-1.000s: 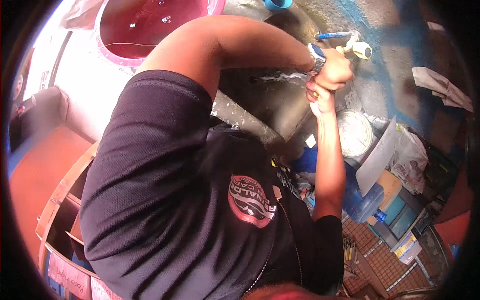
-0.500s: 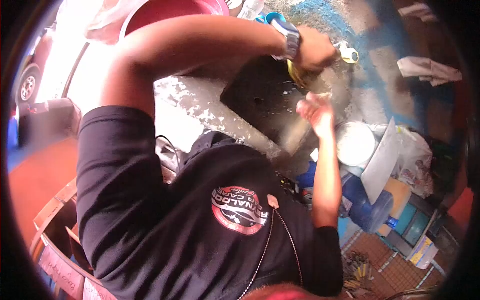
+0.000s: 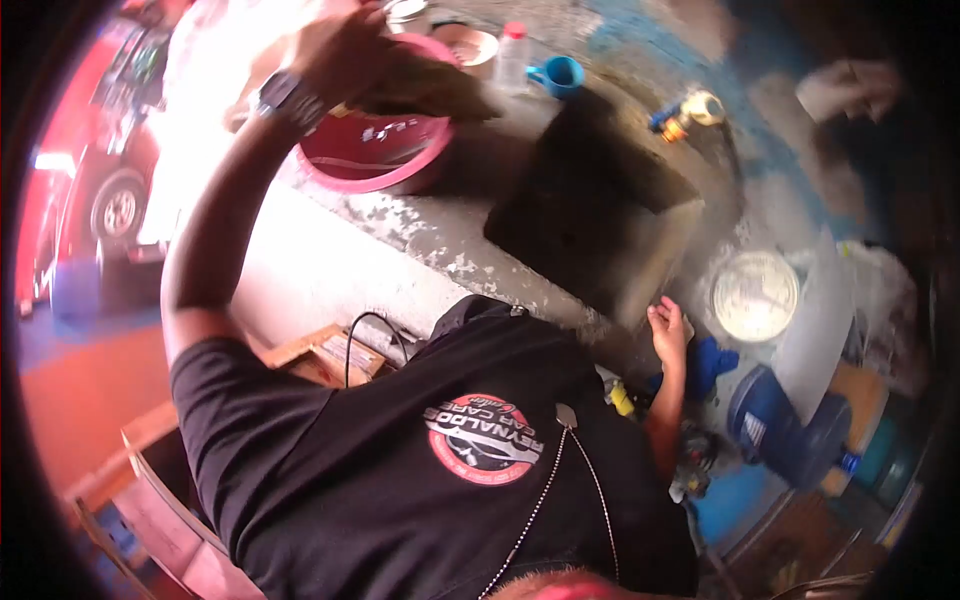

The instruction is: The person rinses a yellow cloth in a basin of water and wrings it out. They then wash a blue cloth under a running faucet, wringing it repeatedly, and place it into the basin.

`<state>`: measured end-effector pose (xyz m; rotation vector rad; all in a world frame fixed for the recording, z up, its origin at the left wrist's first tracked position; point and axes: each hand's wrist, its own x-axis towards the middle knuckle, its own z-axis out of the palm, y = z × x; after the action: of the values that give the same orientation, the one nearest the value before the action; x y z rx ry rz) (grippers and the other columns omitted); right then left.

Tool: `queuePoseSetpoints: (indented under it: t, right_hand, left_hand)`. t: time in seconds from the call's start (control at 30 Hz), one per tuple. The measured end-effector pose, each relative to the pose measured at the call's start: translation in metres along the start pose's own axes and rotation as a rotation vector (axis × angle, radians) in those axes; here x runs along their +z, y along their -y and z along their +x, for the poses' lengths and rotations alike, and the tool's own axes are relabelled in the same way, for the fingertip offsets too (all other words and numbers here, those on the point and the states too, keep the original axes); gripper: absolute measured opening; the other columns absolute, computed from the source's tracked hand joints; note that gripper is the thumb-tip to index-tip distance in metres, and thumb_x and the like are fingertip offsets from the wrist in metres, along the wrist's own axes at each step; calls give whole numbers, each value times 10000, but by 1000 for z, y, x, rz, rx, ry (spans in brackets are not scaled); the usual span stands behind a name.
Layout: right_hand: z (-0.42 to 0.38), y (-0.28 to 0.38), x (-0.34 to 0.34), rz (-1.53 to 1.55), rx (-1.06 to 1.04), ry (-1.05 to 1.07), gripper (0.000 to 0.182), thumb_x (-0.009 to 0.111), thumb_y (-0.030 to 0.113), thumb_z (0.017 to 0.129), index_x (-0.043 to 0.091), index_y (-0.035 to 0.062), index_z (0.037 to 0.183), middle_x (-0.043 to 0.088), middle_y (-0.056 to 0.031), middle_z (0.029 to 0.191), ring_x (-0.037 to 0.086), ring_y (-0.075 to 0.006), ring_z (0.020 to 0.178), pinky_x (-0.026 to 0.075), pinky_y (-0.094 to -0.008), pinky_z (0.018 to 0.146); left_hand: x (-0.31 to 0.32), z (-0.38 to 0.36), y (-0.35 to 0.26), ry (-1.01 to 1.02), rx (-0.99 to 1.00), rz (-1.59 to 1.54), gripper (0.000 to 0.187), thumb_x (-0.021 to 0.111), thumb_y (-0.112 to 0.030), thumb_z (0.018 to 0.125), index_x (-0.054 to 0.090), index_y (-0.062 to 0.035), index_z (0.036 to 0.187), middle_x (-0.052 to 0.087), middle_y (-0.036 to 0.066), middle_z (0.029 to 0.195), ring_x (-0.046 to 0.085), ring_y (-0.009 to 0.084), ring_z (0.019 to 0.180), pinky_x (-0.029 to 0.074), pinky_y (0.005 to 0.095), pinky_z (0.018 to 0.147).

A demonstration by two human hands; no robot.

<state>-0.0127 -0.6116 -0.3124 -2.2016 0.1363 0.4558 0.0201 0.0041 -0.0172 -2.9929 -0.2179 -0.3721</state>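
Note:
My left hand, with a watch on its wrist, is raised over the pink basin. Its fingers are closed on a dark brownish thing, too blurred to name. Beside the near right corner of the dark concrete sink, my right hand is loosely open, fingers a little curled and apart. I see nothing clearly held in it. A tap with an orange-yellow part stands at the sink's far right side, away from both hands.
Behind the sink are a blue mug and a clear bottle with a red cap. To the right stand a round white lidded bucket and a large blue water jug. A red vehicle's wheel shows at left.
My left hand has swung left from beside the tap to above the pink basin, carrying the brownish thing. My right hand has dropped back from over the sink to its near corner.

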Motion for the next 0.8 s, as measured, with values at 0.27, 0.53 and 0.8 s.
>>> queuePoseSetpoints:
  t: [0.27,0.53,0.8]
  right_hand:
    - [-83,-62,-53,-217,98,-648,461,712,275,833,559,43,1201,624,-174,1133,612,-275,998,471,-356,880]
    - [-102,-87,-57,-558,141,-870,416,707,142,774,567,73,1160,627,-164,1078,598,-332,1001,444,-391,925]
    - [-112,83,-78,151,-242,-1040,218,501,-72,837,574,-35,1038,619,-84,1026,576,-149,969,432,-277,904]
  left_hand:
    - [51,-22,17,225,137,-313,407,649,-328,880,576,-65,1181,609,128,1149,601,317,996,482,397,855]
    - [27,-23,-132,-128,475,-308,422,708,-232,799,577,-63,1162,605,152,1092,584,349,983,480,409,829]
    - [69,-79,-309,1000,636,-1194,547,682,-375,865,555,-2,1245,586,169,1243,564,273,1160,432,376,1004]
